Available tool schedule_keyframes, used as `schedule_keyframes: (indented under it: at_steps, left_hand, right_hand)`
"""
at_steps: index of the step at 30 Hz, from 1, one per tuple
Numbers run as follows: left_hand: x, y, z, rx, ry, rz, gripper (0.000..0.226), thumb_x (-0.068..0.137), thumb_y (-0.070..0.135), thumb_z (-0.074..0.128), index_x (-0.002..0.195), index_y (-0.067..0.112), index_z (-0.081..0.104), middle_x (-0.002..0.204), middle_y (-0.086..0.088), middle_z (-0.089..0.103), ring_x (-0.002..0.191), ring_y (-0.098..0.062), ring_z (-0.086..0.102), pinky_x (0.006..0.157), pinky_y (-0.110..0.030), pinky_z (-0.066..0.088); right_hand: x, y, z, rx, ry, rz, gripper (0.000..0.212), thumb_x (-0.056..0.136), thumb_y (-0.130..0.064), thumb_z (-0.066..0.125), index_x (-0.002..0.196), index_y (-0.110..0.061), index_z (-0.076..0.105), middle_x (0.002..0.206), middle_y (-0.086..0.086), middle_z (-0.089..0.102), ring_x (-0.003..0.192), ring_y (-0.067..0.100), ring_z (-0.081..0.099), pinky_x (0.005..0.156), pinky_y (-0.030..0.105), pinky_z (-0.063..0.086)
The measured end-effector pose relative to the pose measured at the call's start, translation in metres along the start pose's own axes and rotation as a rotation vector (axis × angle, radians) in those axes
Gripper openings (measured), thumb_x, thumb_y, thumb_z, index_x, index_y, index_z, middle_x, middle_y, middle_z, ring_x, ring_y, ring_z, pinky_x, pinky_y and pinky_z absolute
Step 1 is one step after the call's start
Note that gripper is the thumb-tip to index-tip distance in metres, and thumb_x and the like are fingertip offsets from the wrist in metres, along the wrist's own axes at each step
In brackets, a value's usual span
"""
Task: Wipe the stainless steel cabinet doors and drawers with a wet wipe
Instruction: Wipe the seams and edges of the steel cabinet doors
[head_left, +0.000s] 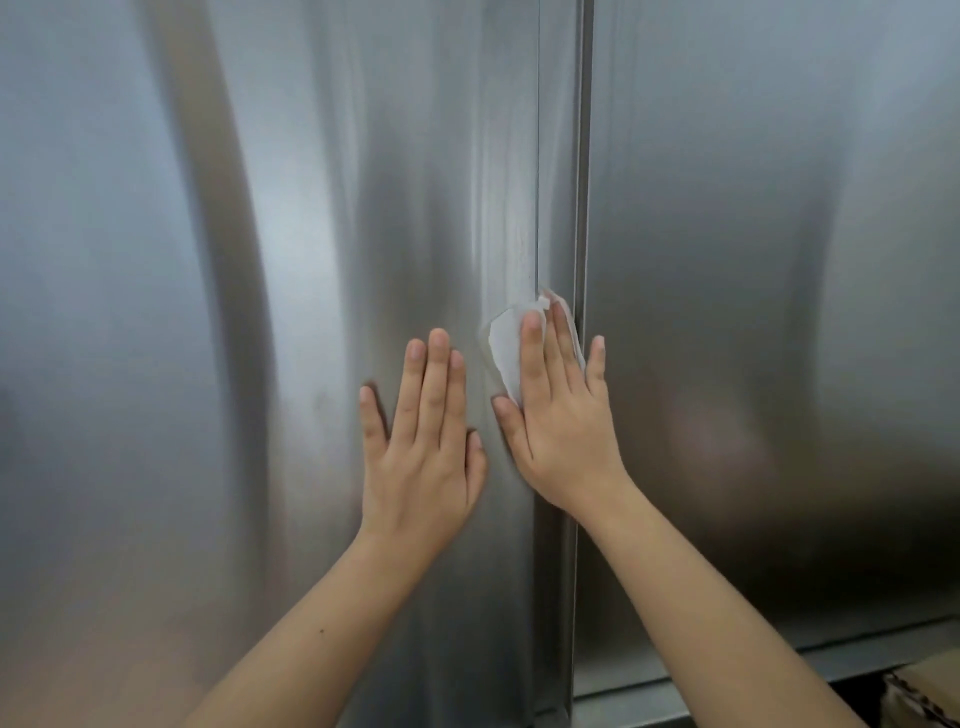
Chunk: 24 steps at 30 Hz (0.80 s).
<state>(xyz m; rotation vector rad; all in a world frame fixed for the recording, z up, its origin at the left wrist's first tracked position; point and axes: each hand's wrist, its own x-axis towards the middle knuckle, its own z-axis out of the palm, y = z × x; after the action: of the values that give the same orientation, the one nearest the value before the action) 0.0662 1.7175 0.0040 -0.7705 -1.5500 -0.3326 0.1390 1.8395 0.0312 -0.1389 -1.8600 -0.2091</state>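
Left door (260, 312): a brushed stainless steel panel. Soft vertical reflections are seen across it.
Right door (779, 260): a second steel panel of the same finish, set beside the first. A dark blurred reflection is carried on its lower half.
Seam (582, 156): a narrow vertical gap with a folded metal edge, running between the two doors from top to bottom.
Wet wipe (506, 348): white and crumpled, pressed flat against the right edge of the left door, just beside the seam, at about mid-height. Its left part and upper tip are exposed and the rest is covered by fingers.
Right hand (561, 426): laid flat over the wipe, fingers straight, slightly spread and pointed up. The wipe is pressed to the steel under the fingers, not pinched. The little finger is laid across the seam on the left edge of the right door. The thumb is rested on the left door below the wipe.
Left hand (423, 452): laid flat on the left door, just left of the right hand, fingers straight and pointed up. Nothing is held. A thin strip of door is seen between the two thumbs.
Lower rail (727, 670): a metal strip under the right door's bottom edge.
Cardboard box (919, 691): only a corner is seen, below the rail's right end.
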Motion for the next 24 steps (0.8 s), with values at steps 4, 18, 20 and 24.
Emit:
schedule_keyframes:
  at_steps: [4, 18, 20, 24]
  left_hand:
    - [-0.017, 0.002, 0.000, 0.002, -0.025, 0.046, 0.060, 0.090, 0.026, 0.035, 0.143, -0.001, 0.025, 0.150, -0.016, 0.024, 0.139, -0.028, 0.022, 0.110, -0.053, 0.011]
    - [-0.055, -0.002, -0.007, -0.017, -0.112, 0.116, 0.060, 0.089, 0.025, 0.037, 0.144, 0.003, 0.025, 0.150, -0.014, 0.024, 0.140, -0.026, 0.020, 0.107, -0.055, 0.015]
    - [-0.055, -0.003, -0.007, -0.032, -0.105, 0.110, 0.060, 0.089, 0.025, 0.037, 0.144, 0.004, 0.026, 0.150, -0.014, 0.024, 0.139, -0.027, 0.022, 0.107, -0.055, 0.015]
    - [-0.062, -0.004, -0.007, -0.047, -0.120, 0.114, 0.061, 0.088, 0.024, 0.038, 0.144, 0.005, 0.025, 0.151, -0.013, 0.023, 0.140, -0.027, 0.022, 0.108, -0.055, 0.014]
  right_hand:
    - [-0.032, -0.004, 0.009, -0.015, -0.041, -0.002, 0.062, 0.100, -0.044, 0.013, 0.148, -0.010, -0.006, 0.153, 0.013, 0.003, 0.143, 0.022, 0.003, 0.116, 0.041, -0.004]
    - [-0.032, -0.004, 0.006, -0.006, -0.080, 0.038, 0.064, 0.098, -0.044, 0.022, 0.146, -0.007, 0.003, 0.153, 0.013, 0.004, 0.142, 0.020, 0.001, 0.114, 0.039, -0.009]
    - [-0.041, -0.006, 0.011, 0.005, -0.067, 0.042, 0.064, 0.098, -0.044, 0.019, 0.146, -0.006, 0.001, 0.152, 0.013, 0.005, 0.142, 0.019, 0.002, 0.114, 0.040, -0.007]
    - [-0.102, -0.012, 0.022, 0.013, -0.114, 0.033, 0.065, 0.099, -0.043, 0.019, 0.147, -0.011, -0.010, 0.153, 0.012, 0.006, 0.143, 0.020, 0.000, 0.115, 0.046, 0.001]
